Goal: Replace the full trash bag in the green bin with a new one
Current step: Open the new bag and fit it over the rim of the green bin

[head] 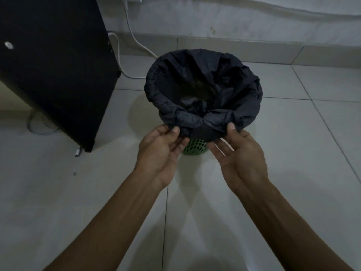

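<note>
**Both hands take the bag's near edge**

A pale tiled floor (293,153) runs to a grey wall, with a black cabinet (58,75) at the left and a white cable (134,39) trailing behind. The green bin (195,146) stands on the floor just beyond the hands, its rim hidden because the black trash bag (203,89) is folded down over it. The left hand (162,151) and right hand (240,155) each pinch the bag's overhang at the near edge, palms up, likely so as to peel the fold off the rim evenly.
</note>
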